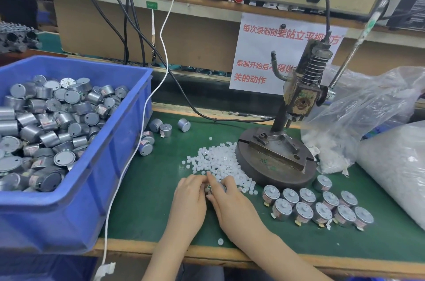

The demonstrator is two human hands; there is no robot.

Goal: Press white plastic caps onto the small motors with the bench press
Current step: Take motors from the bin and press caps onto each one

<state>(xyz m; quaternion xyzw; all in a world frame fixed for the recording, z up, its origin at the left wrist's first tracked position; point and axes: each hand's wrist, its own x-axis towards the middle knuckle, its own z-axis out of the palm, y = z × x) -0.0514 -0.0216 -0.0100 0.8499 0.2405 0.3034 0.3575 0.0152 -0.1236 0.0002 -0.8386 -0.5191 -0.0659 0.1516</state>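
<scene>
Grip: the left hand (190, 197) and right hand (230, 202) meet fingertip to fingertip, both curled round one motor (208, 187). Only a sliver of metal shows between the fingers.
Cap on it: cannot tell, as the fingers hide the shaft end.
Motor axis: hidden. It is a short drum, and which way its shaft points does not show.
Key relation: the press (296, 96) stands ahead and to the right of the grip, and its base (271, 174) is near. The fixture block (276, 145) on that base sits under the ram, further back.
Nearer hand: the right. It probably carries the motor up and right to the block.
In the way: the caps (220, 161) lie heaped just ahead of the grip and run up to touch the rim of the base, so a low carry would plough through them. Lifting over looks safer.
Lever (351, 50): beyond the press, far right of the grip, on the right hand's side.
Right of grip: capped motors (322, 202) stand upright in two rows, close to the front of the base and apart from the hands.
Left of grip: the bin (92, 177) is full of bare motors, and a white cable (128, 165) hangs down its wall.
Ahead-left: a few loose motors (165, 130) lie beside the bin.
Behind grip: one stray cap (220, 241) lies near the bench edge.
Far right: a bag (358, 119) of more caps sits against the base.
</scene>
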